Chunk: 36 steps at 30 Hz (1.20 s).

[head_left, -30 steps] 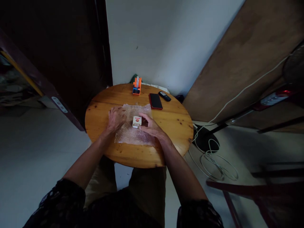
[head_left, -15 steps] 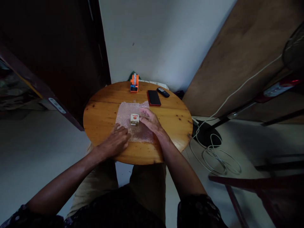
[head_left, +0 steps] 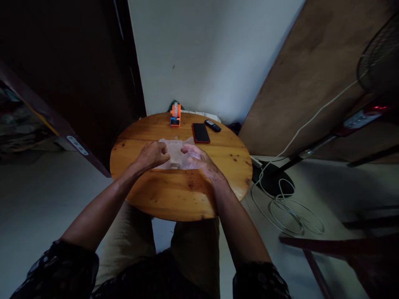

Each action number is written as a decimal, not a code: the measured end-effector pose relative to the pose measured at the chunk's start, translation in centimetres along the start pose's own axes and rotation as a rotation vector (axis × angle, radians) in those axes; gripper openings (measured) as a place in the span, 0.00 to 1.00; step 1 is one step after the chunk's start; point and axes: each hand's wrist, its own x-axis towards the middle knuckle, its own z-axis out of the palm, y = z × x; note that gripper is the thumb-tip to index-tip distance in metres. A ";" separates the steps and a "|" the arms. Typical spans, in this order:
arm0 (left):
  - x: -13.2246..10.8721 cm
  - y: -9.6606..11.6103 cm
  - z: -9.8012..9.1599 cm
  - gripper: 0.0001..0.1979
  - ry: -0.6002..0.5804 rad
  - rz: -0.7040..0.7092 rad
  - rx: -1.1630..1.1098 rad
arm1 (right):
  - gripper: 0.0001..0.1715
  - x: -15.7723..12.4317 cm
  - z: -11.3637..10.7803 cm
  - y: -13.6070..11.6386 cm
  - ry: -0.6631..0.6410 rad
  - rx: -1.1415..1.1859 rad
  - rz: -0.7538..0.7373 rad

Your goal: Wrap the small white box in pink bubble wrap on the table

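Observation:
On the round wooden table [head_left: 174, 195], a sheet of bubble wrap [head_left: 174, 150] has its near part folded up over a small box, which shows only faintly through the plastic. My left hand [head_left: 153, 155] is closed on the left side of the folded wrap, fingers curled. At the wrap's right side is my right hand [head_left: 199, 158], its fingers bent around the raised plastic beside the box.
An orange and blue tape dispenser [head_left: 175, 115] stands at the table's back. Near it lie a black and red phone-like item [head_left: 201, 133] and a dark handset [head_left: 213, 125]. A fan stand and coiled white cable [head_left: 291, 211] are on the floor at right.
My left hand has moved up and away from me, lifting the near edge of the bubble wrap over the box. The small box, before in plain sight, is now covered.

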 end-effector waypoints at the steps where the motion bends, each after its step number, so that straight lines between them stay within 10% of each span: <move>1: 0.7 -0.1 0.1 0.08 -0.009 -0.019 0.010 | 0.39 0.1 0.0 0.2 0.025 -0.040 0.022; 12: 1.5 -2.3 2.6 0.29 -0.060 0.049 -0.334 | 0.20 1.4 1.7 2.5 0.309 -0.126 0.129; 18: 2.7 -1.9 4.1 0.14 -0.054 0.044 -0.375 | 0.19 1.3 1.7 2.6 0.343 -0.135 0.115; 36: 3.2 -1.7 5.1 0.07 -0.144 0.040 -0.569 | 0.20 1.3 0.9 3.2 0.376 -0.215 0.182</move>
